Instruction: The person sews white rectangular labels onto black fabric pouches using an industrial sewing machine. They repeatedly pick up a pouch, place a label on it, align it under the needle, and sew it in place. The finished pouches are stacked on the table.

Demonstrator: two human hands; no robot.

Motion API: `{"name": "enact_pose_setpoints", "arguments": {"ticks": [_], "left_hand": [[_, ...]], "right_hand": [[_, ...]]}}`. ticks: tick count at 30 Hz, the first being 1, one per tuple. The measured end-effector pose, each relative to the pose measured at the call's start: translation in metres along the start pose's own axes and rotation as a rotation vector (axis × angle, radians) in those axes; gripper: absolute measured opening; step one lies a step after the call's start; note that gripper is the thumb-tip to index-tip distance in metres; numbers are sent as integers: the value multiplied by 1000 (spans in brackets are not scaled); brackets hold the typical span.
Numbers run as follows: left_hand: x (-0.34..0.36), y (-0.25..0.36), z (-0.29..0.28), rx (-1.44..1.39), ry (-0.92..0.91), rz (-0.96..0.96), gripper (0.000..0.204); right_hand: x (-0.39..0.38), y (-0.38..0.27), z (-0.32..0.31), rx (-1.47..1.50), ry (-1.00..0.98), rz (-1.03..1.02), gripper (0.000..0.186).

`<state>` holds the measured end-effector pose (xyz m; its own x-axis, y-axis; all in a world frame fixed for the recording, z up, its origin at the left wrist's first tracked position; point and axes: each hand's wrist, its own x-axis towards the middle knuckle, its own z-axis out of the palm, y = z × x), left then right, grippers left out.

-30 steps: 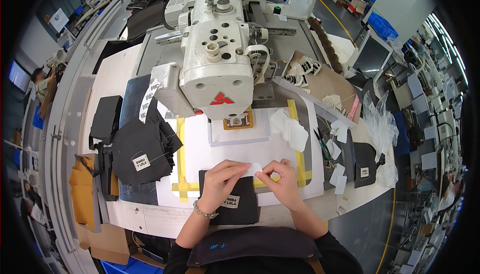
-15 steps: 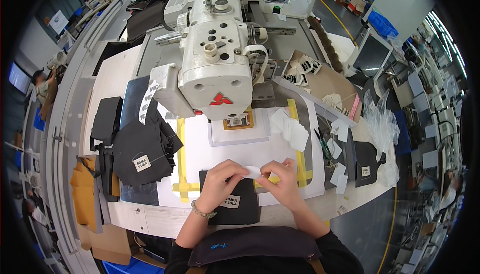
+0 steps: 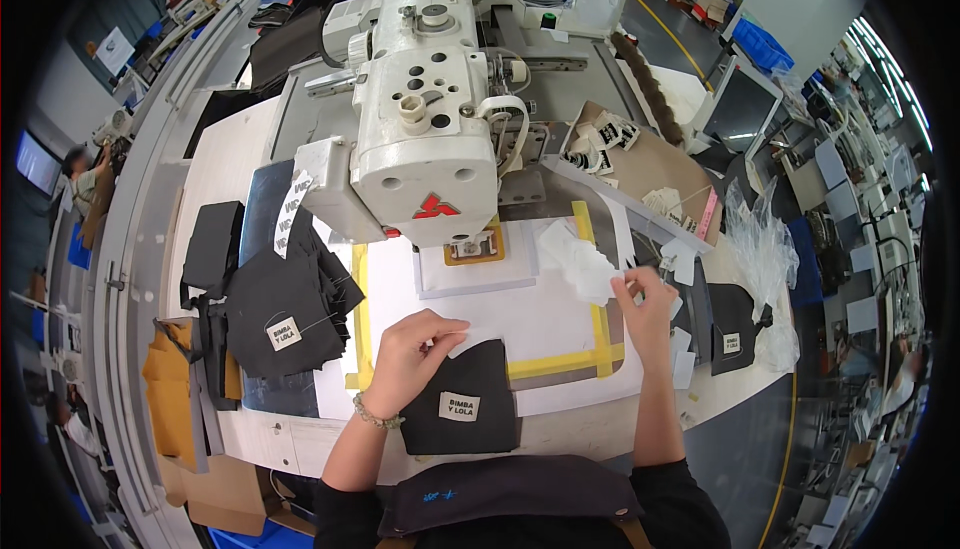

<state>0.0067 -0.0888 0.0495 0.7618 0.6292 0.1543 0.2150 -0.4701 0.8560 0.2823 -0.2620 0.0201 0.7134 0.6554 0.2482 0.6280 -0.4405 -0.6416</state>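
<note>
A black fabric piece [image 3: 465, 427] with a cream label lies on the table in front of me. My left hand [image 3: 412, 351] is pinched at its top left corner, holding a small white paper piece [image 3: 474, 338], partly hidden by the fingertips. My right hand [image 3: 645, 301] is at the right edge of a pile of white paper pieces [image 3: 585, 266]; thumb and index finger are pinched together, and what is between them is too small to make out. Beyond both hands stands a white sewing machine [image 3: 430, 154], its head over a yellow-framed clamp [image 3: 474, 249].
A stack of black fabric pieces [image 3: 290, 294] lies to the left, beside mustard-coloured pieces [image 3: 168, 389]. On the right are a cardboard tray [image 3: 640, 171] of labels, a clear plastic bag [image 3: 762, 249] and another labelled black piece [image 3: 731, 319]. Yellow tape [image 3: 560, 362] borders the white work sheet.
My hands have parted from the white paper piece they held together. The right moved far right to the paper pile; the left shifted slightly left, uncovering the label on the black fabric.
</note>
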Motion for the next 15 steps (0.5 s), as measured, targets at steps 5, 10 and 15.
{"name": "enact_pose_setpoints", "arguments": {"ticks": [5,10,15], "left_hand": [[6,-10,8,-2,24,-74,15],[17,-9,24,-9,-25,18,10],[22,-9,23,19,-35,-48,7]], "right_hand": [[10,-15,11,39,137,-266,71],[-5,-71,41,402,-445,-350,41],[3,-73,68,330,-464,-541,8]]}}
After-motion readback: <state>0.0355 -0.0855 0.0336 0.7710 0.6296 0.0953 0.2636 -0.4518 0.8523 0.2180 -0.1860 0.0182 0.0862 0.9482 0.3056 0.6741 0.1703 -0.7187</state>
